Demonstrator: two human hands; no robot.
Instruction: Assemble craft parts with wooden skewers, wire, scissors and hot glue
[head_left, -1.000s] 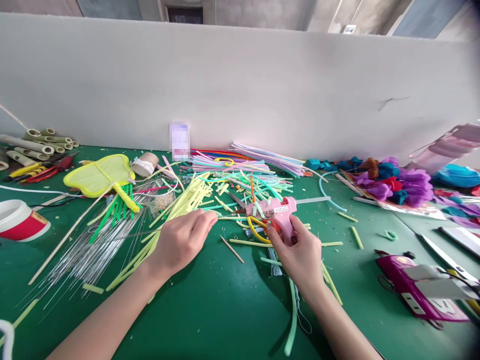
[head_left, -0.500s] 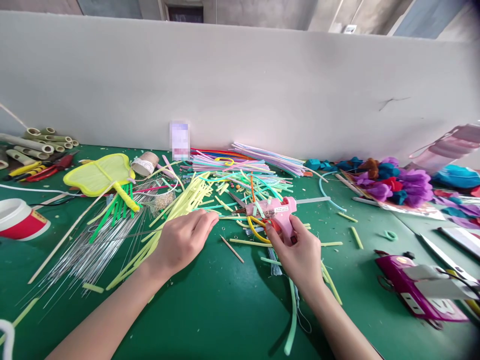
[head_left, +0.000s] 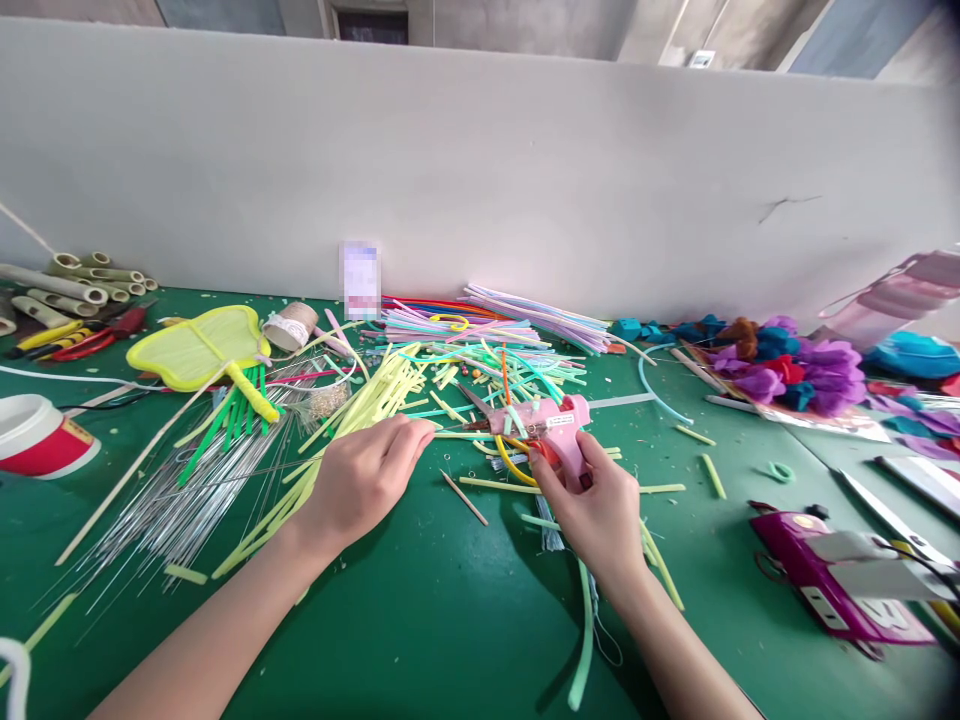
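Observation:
Upright in my right hand (head_left: 596,510) is a pink hot glue gun (head_left: 564,436), with fingers wrapped round its handle near the orange trigger. Its nozzle points left, and a translucent glue stick (head_left: 622,401) juts from its back. My left hand (head_left: 371,470) is closed in a pinch on a thin metal wire (head_left: 259,468), which runs out leftward; the fingertips hide the grip. A pale green strip (head_left: 461,436) reaches from those fingertips toward the nozzle; whether it is joined to the wire, I cannot tell. Scissors (head_left: 517,447) with yellow and orange handles lie behind the gun.
Yellow pipe cleaners (head_left: 382,395) and silver wires (head_left: 202,510) spread at left, near a yellow fan-shaped piece (head_left: 199,350) and a paper cup (head_left: 45,437). A purple power strip (head_left: 832,580), a knife (head_left: 889,510) and purple flowers (head_left: 817,370) are at right. A white partition (head_left: 480,170) stands behind.
My left hand has shifted very slightly left. The glue gun has tipped a little and its glue stick sits slightly further left; my right hand still grips it.

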